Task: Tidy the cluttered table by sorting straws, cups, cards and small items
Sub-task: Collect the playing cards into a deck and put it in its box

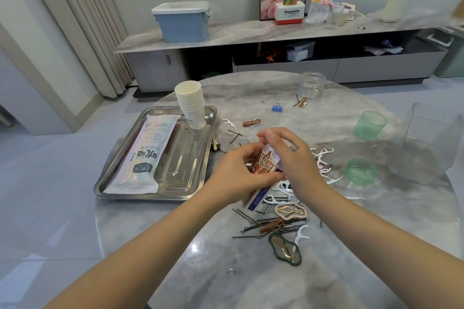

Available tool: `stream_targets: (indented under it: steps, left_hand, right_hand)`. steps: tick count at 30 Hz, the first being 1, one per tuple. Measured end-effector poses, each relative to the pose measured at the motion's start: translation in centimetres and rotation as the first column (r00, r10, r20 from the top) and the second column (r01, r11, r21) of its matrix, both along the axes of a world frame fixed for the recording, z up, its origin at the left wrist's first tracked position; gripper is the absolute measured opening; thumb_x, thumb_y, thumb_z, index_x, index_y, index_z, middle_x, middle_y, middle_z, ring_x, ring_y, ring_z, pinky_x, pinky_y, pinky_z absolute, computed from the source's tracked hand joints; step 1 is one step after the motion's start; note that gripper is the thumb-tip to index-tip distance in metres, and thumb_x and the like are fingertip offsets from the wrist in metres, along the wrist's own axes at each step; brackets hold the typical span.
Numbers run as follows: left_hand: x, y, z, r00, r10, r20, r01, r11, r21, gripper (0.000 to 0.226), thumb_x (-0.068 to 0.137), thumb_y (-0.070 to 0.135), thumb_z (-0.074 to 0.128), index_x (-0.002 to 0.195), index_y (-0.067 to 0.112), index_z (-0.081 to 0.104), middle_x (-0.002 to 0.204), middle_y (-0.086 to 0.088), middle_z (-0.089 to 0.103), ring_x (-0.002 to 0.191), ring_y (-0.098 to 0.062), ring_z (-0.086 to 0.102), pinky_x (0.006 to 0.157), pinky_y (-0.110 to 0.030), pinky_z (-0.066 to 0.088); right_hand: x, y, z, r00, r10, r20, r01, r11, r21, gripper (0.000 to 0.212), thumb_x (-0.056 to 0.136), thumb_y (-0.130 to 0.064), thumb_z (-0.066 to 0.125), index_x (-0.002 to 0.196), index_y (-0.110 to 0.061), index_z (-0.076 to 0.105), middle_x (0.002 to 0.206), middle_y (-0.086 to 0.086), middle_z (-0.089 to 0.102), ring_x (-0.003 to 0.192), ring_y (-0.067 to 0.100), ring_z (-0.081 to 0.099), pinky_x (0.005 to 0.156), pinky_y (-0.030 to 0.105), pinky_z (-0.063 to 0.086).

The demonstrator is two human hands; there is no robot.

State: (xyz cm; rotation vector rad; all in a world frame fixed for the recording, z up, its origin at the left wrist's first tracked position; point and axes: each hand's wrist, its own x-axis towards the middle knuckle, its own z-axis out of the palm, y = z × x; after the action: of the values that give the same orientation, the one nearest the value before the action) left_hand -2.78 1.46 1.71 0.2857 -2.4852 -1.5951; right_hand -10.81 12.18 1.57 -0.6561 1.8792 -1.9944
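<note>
Both hands (236,170) (293,155) round half-hidden cards (267,162)

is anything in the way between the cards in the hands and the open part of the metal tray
Nothing visible. Both hands hold the cards just right of the tray; only a few hairpins lie flat between, and the tray's right half is bare.

stack of white paper cups (191,104) upright in steel tray's (200,178) far corner; straw packet (144,158) lying lengthwise beside it
</note>
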Motion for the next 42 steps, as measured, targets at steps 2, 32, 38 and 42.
stream_targets:
  steps: [2,32,38,42]
  left_hand:
    - [-0.1,-0.1,-0.1,1.000,0.014,-0.006,-0.013,0.999,0.036,0.065,0.065,0.034,0.079,0.126,0.024,0.057,0.103,0.008,0.069,0.096,-0.007,0.065,0.092,-0.033,0.052]
    - [-0.1,-1.5,-1.9,0.957,0.087,-0.277,-0.195,0.900,-0.390,0.043,0.078,0.032,0.073,0.117,0.018,0.059,0.111,0.009,0.059,0.105,-0.002,0.054,0.091,-0.019,0.044]
    - [-0.1,-1.5,-2.0,0.953,0.131,-0.274,-0.234,0.891,-0.390,0.070,0.075,0.026,0.078,0.133,0.014,0.041,0.127,0.003,0.046,0.111,0.003,0.041,0.092,-0.001,0.031]
    - [0.3,-1.3,-1.8,0.959,0.085,-0.269,-0.202,0.872,-0.446,0.075,0.077,0.029,0.076,0.139,0.018,0.037,0.126,0.007,0.042,0.104,0.009,0.037,0.085,0.006,0.028]
  right_hand:
    - [0.2,0.0,-0.2,0.998,0.058,-0.038,-0.056,0.997,0.047,0.020,0.090,-0.041,0.052,0.094,-0.034,0.070,0.108,-0.008,0.065,0.107,0.007,0.059,0.095,0.034,0.048]
    - [-0.3,0.4,-0.2,0.892,0.235,0.386,-0.232,0.971,-0.057,0.022,0.096,-0.020,0.050,0.108,-0.018,0.068,0.090,0.007,0.073,0.077,0.019,0.069,0.075,0.035,0.058]
    - [-0.4,0.2,0.1,0.844,0.228,0.485,-0.202,0.974,-0.106,0.024,0.095,-0.005,0.046,0.099,-0.009,0.068,0.086,0.014,0.070,0.070,0.020,0.067,0.066,0.034,0.058]
    - [-0.4,0.1,-0.1,0.837,0.161,0.524,-0.151,0.987,-0.062,0.021,0.096,-0.007,0.045,0.100,0.001,0.065,0.077,0.015,0.069,0.060,0.019,0.067,0.054,0.031,0.057]
